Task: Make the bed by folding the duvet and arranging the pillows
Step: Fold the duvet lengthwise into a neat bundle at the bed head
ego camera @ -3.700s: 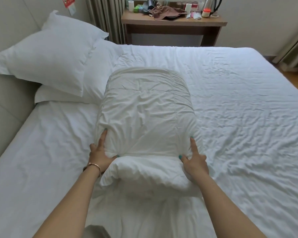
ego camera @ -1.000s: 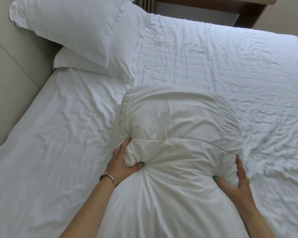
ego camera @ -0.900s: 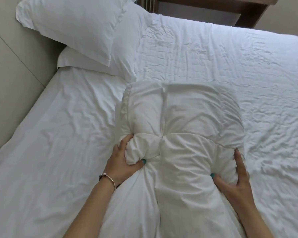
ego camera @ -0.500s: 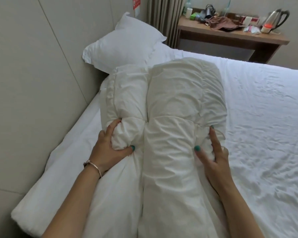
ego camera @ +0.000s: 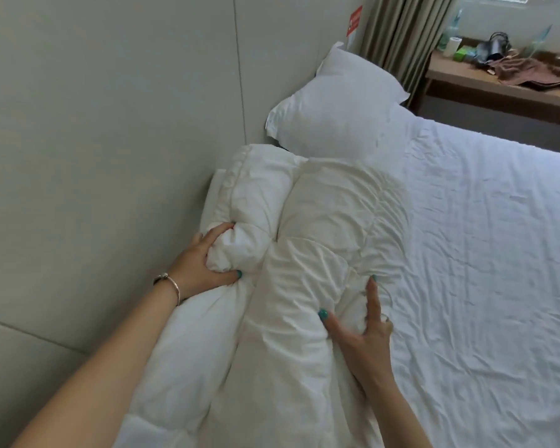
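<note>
The folded white duvet (ego camera: 324,221) is a thick bundle lying at the bed's left side, close to the padded headboard wall. My left hand (ego camera: 204,263) grips a bunched fold on the bundle's left side, thumb underneath. On the bundle's right lower edge my right hand (ego camera: 359,331) holds the fabric between thumb and spread fingers. A white pillow (ego camera: 333,108) leans against the wall just beyond the duvet. A second pillow under it is mostly hidden.
The white sheet (ego camera: 485,253) covers the bed to the right, wrinkled. The grey padded wall (ego camera: 110,124) runs along the left. A wooden desk (ego camera: 505,92) with clutter stands past the bed's far side, beside a curtain (ego camera: 398,30).
I have lifted the folded duvet from the bed's middle and carried it left toward the wall and pillows. Both hands keep their hold. The view has swung left.
</note>
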Demonstrator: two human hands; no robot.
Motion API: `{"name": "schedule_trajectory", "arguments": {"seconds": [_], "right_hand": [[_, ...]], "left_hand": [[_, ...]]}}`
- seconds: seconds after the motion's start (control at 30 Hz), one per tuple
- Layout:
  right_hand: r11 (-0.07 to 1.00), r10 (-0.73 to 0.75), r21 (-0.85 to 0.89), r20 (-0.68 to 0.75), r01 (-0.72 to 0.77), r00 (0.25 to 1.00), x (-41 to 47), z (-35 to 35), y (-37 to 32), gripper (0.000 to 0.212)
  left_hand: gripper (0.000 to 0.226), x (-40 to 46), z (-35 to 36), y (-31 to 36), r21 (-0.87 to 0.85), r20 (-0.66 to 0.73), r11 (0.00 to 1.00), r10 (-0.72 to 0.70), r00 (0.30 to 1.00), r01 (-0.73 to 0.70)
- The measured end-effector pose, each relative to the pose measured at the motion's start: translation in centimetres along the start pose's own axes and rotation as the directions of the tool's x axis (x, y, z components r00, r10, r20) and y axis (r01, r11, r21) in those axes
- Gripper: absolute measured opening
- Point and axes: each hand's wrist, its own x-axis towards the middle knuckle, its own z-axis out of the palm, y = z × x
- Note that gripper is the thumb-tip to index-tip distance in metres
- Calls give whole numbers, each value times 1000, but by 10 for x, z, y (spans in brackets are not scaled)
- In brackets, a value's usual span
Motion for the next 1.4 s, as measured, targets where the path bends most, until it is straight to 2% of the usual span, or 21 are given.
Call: {"name": "schedule_trajectory", "arguments": {"seconds": [0.13, 0.27, 0.33, 0.47, 0.5, 0.57, 0.6, 0.63, 0.67, 0.7, 0.73, 0.77, 0.8, 0.87, 0.93, 1.0, 1.1, 1.2, 1.27, 1.4], "right_hand": [[985, 171, -29, -60, -172, 984, 11, 43, 43, 125], [972, 223, -55, -74, -227, 972, 30, 48, 68, 109], [977, 202, -61, -46, -204, 978, 34, 46, 76, 103], [986, 161, -34, 19, -161, 987, 27, 37, 83, 105], [983, 181, -40, 42, -180, 982, 25, 35, 84, 103], [965, 261, -53, 103, -257, 960, 26, 34, 85, 99], [949, 306, -105, 87, -297, 948, 29, 34, 84, 97], [930, 327, -188, 28, -317, 944, 31, 36, 79, 94], [911, 295, -284, -54, -298, 954, 31, 39, 72, 91], [907, 181, -361, -125, -215, 975, 30, 43, 63, 86], [906, 14, -416, -152, -77, 988, 28, 49, 53, 81], [887, -118, -459, -116, 52, 986, 26, 57, 46, 79], [845, -174, -518, -30, 133, 984, 24, 65, 39, 79], [693, -112, -695, 162, 194, 980, 25, 85, 50, 80], [596, -17, -784, 203, 173, 979, 32, 99, 67, 75], [617, -2, -774, 181, 143, 984, 37, 104, 72, 72], [636, -43, -749, 204, 184, 978, 32, 96, 73, 71], [655, -88, -722, 220, 223, 972, 20, 79, 77, 66], [664, -121, -703, 235, 254, 965, 9, 69, 83, 63], [705, -147, -649, 259, 285, 955, -15, 58, 95, 60]], "left_hand": [[91, 25, 24, -63, 0, 106, 996, -85, 991, 85], [95, 53, 40, -103, 33, 153, 975, -224, 962, 222], [96, 62, 35, -102, -6, 139, 978, -204, 969, 207], [89, 51, 17, -103, -38, 125, 992, -112, 986, 117], [90, 49, 16, -109, 10, 144, 987, -159, 977, 160], [90, 47, 24, -112, 212, 148, 928, -341, 929, 307], [85, 45, 34, -107, 311, 76, 879, -403, 912, 362], [75, 40, 48, -95, 375, -47, 850, -382, 923, 371], [65, 32, 65, -79, 402, -172, 854, -283, 944, 330], [58, 20, 82, -61, 399, -248, 879, -171, 954, 261], [56, 7, 97, -43, 381, -258, 903, -103, 961, 200], [59, -5, 111, -29, 384, -185, 906, -115, 976, 180], [63, -15, 124, -23, 428, -93, 884, -161, 983, 185], [67, -18, 143, -38, 549, -2, 810, -244, 970, 205], [67, -8, 149, -52, 562, 21, 799, -271, 962, 212], [66, -2, 151, -52, 574, 30, 792, -276, 961, 210], [63, -12, 149, -48, 613, 8, 768, -239, 971, 184], [60, -47, 143, -49, 599, -31, 793, -112, 993, 109], [66, -81, 142, -49, 554, -63, 829, -59, 996, 84], [62, -147, 151, -51, 471, -155, 867, -98, 983, 160]]}}
